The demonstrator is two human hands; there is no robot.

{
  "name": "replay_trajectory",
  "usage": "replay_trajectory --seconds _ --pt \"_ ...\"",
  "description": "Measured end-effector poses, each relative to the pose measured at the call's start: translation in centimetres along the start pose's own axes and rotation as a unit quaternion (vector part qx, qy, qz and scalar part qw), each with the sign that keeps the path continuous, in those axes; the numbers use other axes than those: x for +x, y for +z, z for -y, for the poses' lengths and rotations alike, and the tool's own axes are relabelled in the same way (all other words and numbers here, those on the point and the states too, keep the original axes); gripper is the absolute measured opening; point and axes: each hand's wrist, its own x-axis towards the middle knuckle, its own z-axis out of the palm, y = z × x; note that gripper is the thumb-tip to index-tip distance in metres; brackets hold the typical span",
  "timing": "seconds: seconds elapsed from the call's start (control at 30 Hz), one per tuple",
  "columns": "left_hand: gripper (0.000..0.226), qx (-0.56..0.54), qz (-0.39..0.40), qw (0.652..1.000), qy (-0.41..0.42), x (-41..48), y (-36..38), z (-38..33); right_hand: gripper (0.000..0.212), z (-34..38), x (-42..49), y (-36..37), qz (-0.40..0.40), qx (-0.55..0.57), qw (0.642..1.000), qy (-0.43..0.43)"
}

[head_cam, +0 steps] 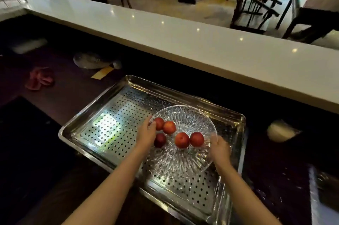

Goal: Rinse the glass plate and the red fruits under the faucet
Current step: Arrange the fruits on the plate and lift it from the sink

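surface: dark counter [69, 88], perforated steel tray [113, 114] at lower centre
glass plate [185, 160]: in the tray, rigid, likely heavy, wet-slick, breakable; take it by opposite rims
red fruits [182, 140]: five on the plate's upper half, round, will roll if tilted
left hand [146, 133]: at left rim, fingers curled against two fruits
right hand [220, 148]: on right rim, blurred, finger state cannot tell
faucet: not visible

I'm seeing dim scene, dark bench [77, 96] swallowing detail at left. Overhead lights reflecting as small bright dots along pale ledge [183, 41]. Strong glare bouncing off perforated metal tray [102, 125], washing out holes. Right hand [220, 148] smearing with motion blur. Wide-angle lens bending ledge; corners softening, background looking hazy.
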Motion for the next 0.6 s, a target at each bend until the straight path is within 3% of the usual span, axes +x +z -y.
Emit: replay_trajectory --seconds 0.13,0.23,0.37,0.5,0.6 --pt "0.036 0.039 -0.011 0.999 -0.020 1.2 0.4 1.5 0.027 0.0 1.2 0.8 -0.022 -0.158 0.986 -0.048" --pt "0.035 0.064 -0.010 0.998 -0.008 1.5 0.6 2.6 0.018 -0.6 2.0 0.9 -0.003 -0.313 0.947 -0.076" --pt "0.039 0.112 -0.026 0.993 0.003 1.4 1.0 3.4 0.016 -0.4 2.6 0.8 0.005 -0.385 0.921 -0.057" --pt "0.043 0.133 -0.015 0.991 0.005 1.4 1.0 3.6 0.015 0.8 2.5 0.1 0.043 -0.514 0.852 -0.085" --pt "0.047 0.147 0.006 0.989 0.007 1.2 0.8 3.3 0.022 1.6 2.9 -0.3 0.059 -0.524 0.846 -0.077"
